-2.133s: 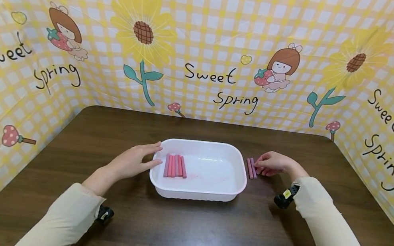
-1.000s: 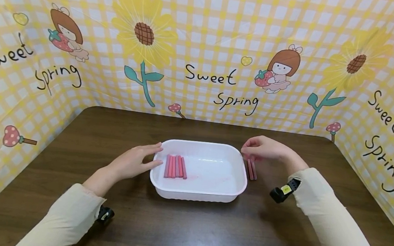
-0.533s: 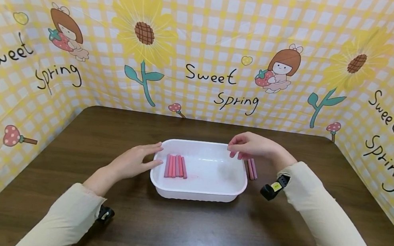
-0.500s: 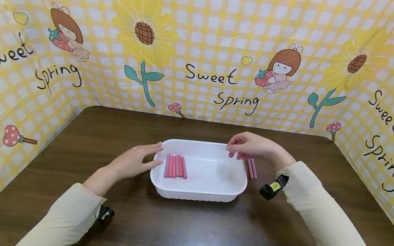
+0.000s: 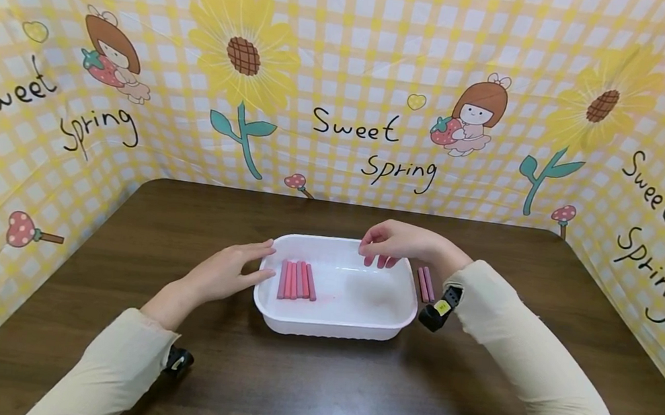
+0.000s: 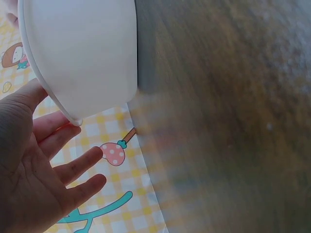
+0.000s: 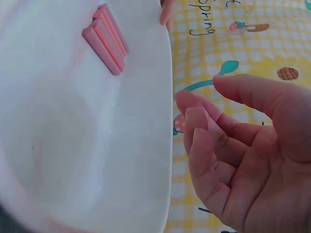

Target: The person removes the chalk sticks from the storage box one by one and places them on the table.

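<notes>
A white tray (image 5: 351,314) stands on the table. Inside its left end, several pink and mauve chalk-like sticks (image 5: 298,281) lie side by side in a row. My left hand (image 5: 222,269) touches the tray's left rim, fingers mostly straight and spread in the left wrist view. Over the far right rim of the tray hovers my right hand (image 5: 398,243). The right wrist view shows that hand with nothing held, thumb apart from loosely curled fingers (image 7: 199,155). Two purplish sticks (image 5: 425,285) lie on the table just right of the tray, beside the right wrist.
The dark wooden table (image 5: 289,385) extends around the tray. A yellow checked cloth (image 5: 348,54) with flowers and lettering hangs behind and along both sides. Black wrist cameras (image 5: 439,308) are strapped on both arms. Faint pink marks (image 5: 332,297) show on the tray floor.
My right hand has left the two sticks on the table, risen, and moved left over the tray's far rim. The left hand and the row of sticks have stayed put.
</notes>
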`<state>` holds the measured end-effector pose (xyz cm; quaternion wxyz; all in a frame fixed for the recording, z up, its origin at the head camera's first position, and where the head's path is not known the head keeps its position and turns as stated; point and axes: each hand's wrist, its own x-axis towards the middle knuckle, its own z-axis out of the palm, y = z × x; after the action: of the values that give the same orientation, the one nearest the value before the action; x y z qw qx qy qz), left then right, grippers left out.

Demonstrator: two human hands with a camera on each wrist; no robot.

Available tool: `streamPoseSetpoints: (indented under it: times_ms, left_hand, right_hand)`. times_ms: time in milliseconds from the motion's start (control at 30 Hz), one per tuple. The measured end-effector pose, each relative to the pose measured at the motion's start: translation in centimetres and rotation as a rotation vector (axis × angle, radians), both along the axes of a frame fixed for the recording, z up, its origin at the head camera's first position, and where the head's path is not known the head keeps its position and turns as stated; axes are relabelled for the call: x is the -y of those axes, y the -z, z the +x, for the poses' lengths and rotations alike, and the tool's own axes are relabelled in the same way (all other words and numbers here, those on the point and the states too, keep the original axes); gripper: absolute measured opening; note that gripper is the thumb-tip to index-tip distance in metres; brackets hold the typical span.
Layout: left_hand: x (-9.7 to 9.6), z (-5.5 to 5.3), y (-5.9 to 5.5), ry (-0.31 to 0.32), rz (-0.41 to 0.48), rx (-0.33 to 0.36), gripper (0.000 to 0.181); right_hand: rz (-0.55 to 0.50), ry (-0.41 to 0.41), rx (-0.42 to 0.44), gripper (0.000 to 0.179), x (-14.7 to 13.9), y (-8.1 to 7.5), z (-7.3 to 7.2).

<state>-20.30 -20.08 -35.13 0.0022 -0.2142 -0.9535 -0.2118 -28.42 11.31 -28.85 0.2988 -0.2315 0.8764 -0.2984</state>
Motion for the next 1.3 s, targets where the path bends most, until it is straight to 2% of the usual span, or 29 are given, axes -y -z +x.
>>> streamPoseSetpoints:
  times_ms: [300, 667, 833, 1300]
  left_hand:
    - [0.0, -0.1, 0.1, -0.005, 0.004, 0.003, 0.055]
    - [-0.1, -0.1, 0.0, -0.011, 0.001, 0.015, 0.056]
    - [-0.1, -0.1, 0.1, 0.004, -0.001, -0.008, 0.055]
    - [-0.2, -0.2, -0.1, 0.009, -0.003, -0.011, 0.054]
  right_hand:
    - [0.049, -0.066, -0.003, 0.033, 2.5, 0.6, -0.6]
    - [0.067, -0.078, 0.025, 0.033, 4.9, 1.8, -1.6]
    - [0.088, -0.096, 0.027, 0.031, 5.8, 2.4, -2.1]
    - [0.121, -0.126, 0.05, 0.027, 7.3, 3.8, -2.6]
